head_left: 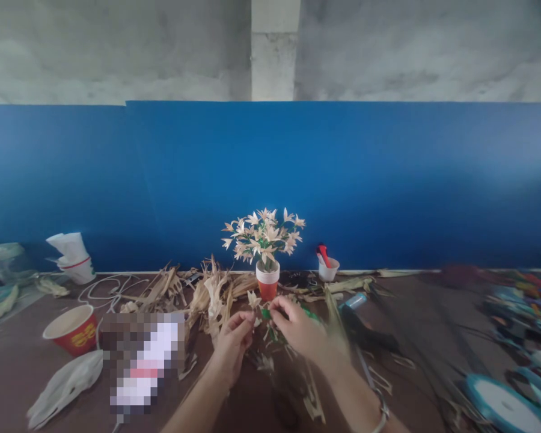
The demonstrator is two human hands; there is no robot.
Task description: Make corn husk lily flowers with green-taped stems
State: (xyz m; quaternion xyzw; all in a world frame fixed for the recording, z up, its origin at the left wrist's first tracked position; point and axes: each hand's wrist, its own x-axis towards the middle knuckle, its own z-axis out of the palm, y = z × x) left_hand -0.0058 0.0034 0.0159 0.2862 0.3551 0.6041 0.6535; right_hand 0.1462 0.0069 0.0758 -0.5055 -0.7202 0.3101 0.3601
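My left hand (233,341) and my right hand (297,328) meet over the brown table, just in front of a small red and white pot (267,282) of pale straw flowers (262,233). Both hands have their fingers pinched together. Between them is a single pale straw flower (253,299) on a stem wrapped in green (265,314). The left fingers pinch the stem below the flower. The right fingertips close on the green wrap.
Dried husk strips (211,290) are heaped left of the pot. A red paper cup (72,329), white bag (65,385) and stacked cups (74,257) lie left. A white cup with a red tool (327,264) stands right. Ribbon rolls (500,400) and coloured bits crowd the right edge.
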